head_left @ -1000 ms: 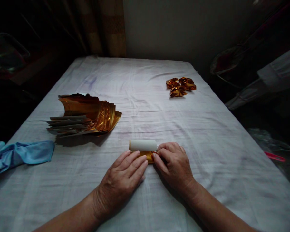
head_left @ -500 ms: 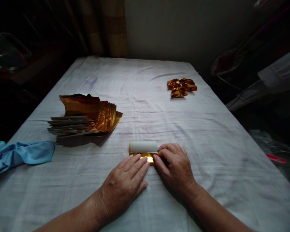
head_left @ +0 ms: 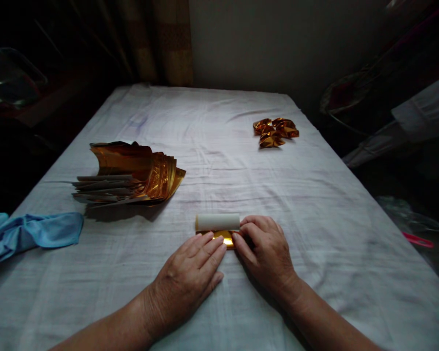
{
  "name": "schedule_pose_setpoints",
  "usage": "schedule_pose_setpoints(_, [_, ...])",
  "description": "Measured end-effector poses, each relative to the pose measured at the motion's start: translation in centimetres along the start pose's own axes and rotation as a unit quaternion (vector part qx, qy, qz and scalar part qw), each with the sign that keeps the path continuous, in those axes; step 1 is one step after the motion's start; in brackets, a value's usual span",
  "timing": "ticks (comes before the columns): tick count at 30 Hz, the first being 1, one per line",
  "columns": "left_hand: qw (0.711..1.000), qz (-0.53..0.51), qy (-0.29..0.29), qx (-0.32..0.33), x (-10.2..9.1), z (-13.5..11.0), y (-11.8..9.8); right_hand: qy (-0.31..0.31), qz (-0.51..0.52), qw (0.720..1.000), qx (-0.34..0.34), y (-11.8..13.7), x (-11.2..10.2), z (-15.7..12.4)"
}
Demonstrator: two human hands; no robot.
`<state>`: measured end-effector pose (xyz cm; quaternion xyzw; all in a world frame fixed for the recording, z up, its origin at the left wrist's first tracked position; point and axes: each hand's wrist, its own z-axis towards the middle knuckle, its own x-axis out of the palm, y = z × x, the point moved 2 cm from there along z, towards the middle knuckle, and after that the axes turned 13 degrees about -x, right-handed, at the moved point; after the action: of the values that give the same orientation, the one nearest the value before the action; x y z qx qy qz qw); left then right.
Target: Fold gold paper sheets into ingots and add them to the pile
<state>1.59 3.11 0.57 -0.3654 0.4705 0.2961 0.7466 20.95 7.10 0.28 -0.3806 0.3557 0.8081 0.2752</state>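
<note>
A sheet of gold foil paper (head_left: 225,239) lies on the cloth in front of me, its far part curled over so that the pale back shows. My left hand (head_left: 192,265) lies flat across the near left part of the sheet, fingers stretched out and pressing on the gold side. With thumb and bent forefinger, my right hand (head_left: 265,248) pinches the sheet's right end. The other fingers of that hand are curled. Part of the paper is hidden under my left fingers.
A fanned stack of gold foil sheets (head_left: 131,175) stands to the left, with a light blue cloth (head_left: 40,231) nearer me. Several folded gold foil pieces (head_left: 274,132) sit at the back right. A whitish cloth (head_left: 219,180) covers the table.
The right end of the gold part has dipped slightly under my right fingers. Otherwise both hands have stayed almost in place.
</note>
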Motion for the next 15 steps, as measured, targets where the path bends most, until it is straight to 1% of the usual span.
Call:
schedule_pose_setpoints(11, [1.0, 0.001, 0.005, -0.005, -0.32, 0.36, -0.05, 0.013, -0.006, 1.0, 0.011, -0.2, 0.21, -0.12])
schedule_pose_setpoints(15, [1.0, -0.003, 0.004, -0.001, -0.28, 0.36, -0.07, 0.007, -0.008, 1.0, 0.011, -0.25, 0.23, -0.11])
